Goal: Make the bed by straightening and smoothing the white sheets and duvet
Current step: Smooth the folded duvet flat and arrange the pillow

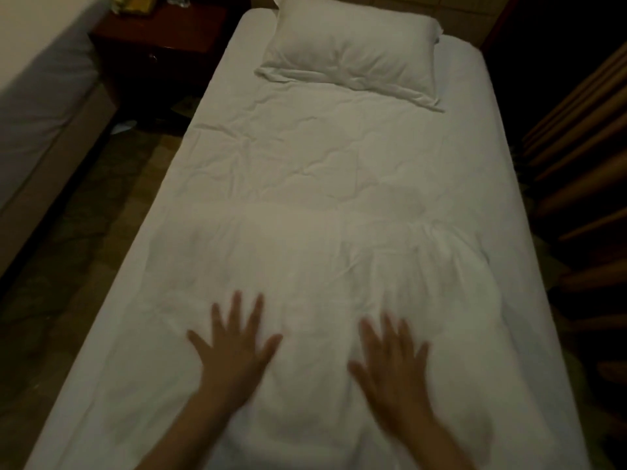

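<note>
Two bare hands lie flat on the bed with fingers spread wide, the left hand [234, 347] and the right hand [393, 361] a little apart, holding nothing. They are blurry. Both press on the soft white duvet [305, 232], which is full of wrinkles and covers the middle of the smooth white sheet [481, 164]. One puffy pillow [353, 52] sits at the far end. One dark wooden nightstand [152, 32] stands beside the bed.

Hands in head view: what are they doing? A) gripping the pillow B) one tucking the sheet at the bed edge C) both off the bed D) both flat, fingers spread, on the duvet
D: the left hand and right hand lie palm-down with fingers spread on the white duvet; the pillow sits untouched at the head of the bed.
</note>
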